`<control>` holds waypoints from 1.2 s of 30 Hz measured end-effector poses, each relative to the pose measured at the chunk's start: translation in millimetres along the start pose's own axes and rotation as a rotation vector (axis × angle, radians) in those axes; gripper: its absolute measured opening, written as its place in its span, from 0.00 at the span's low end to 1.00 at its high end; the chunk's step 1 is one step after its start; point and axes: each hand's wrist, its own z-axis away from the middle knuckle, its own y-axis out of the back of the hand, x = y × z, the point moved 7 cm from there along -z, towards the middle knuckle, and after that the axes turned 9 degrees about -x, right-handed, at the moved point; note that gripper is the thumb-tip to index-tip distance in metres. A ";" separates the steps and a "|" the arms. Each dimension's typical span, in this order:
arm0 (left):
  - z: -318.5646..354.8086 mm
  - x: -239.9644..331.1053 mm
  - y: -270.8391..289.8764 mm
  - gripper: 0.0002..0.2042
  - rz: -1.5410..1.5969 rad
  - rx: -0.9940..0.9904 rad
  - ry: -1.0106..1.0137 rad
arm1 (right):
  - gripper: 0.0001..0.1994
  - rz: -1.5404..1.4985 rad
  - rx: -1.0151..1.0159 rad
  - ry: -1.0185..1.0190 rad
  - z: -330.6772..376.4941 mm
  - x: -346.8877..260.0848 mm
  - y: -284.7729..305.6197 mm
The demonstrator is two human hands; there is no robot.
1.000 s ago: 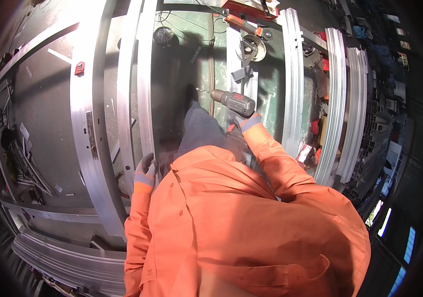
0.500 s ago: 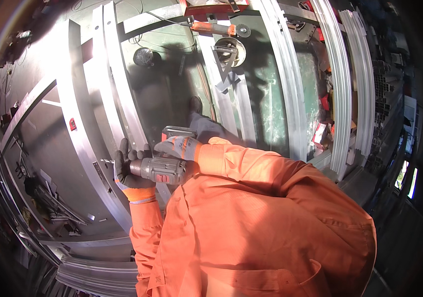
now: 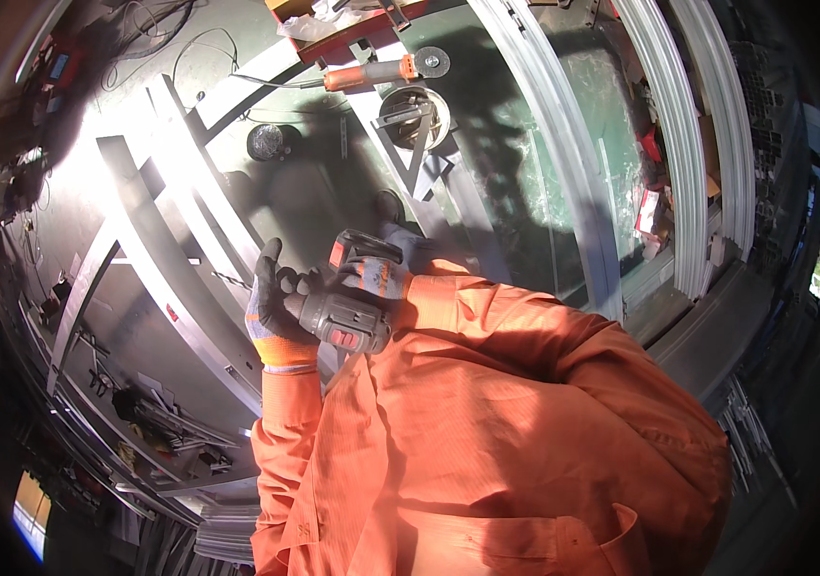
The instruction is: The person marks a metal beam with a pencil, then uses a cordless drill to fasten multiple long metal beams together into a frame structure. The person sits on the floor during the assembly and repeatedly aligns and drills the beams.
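A dark cordless drill [image 3: 344,322] with a red-marked battery is in front of my chest, lying roughly sideways. Wrapped round its handle is my right hand [image 3: 377,278], in a grey glove. My left hand [image 3: 272,305], in a dark glove with an orange cuff, closes round the chuck end, one finger pointing up and away. Left of that hand, a thin drill bit [image 3: 230,279] sticks out. The chuck itself is mostly hidden by the fingers. Below and beyond the hands run long silver metal profiles [image 3: 165,259].
An orange angle grinder [image 3: 367,75] with its cord lies ahead, beside a red box [image 3: 333,29]. A round bucket [image 3: 440,117] holds metal tools. More long profiles [image 3: 683,163] stretch along the right. A plastic-wrapped roll [image 3: 265,142] rests on the floor.
My view has swung, so the profiles, grinder and bucket appear shifted. The drill and both hands sit slightly further right in view, and the drill is tilted more.
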 end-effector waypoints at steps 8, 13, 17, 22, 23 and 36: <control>-49.7 2.8 -65.2 0.21 -0.522 -0.292 -0.065 | 0.19 0.009 0.243 0.008 16.1 -6.2 52.1; -88.0 -7.4 -70.1 0.21 -0.513 -0.481 0.002 | 0.20 0.080 0.405 0.052 29.8 -17.3 97.7; -94.7 -1.3 -116.5 0.16 -0.497 -0.563 0.150 | 0.15 0.279 0.753 0.038 27.9 -17.0 105.5; -110.1 12.1 -152.6 0.17 -0.796 -0.850 -0.071 | 0.17 0.238 0.847 -0.124 18.7 -3.1 111.1; -110.6 11.8 -159.9 0.19 -0.973 -0.889 -0.161 | 0.17 0.271 0.812 -0.151 18.1 1.2 111.0; -297.6 -56.8 -112.2 0.17 -2.104 -1.466 -0.830 | 0.23 0.426 1.026 -0.706 98.3 42.5 67.2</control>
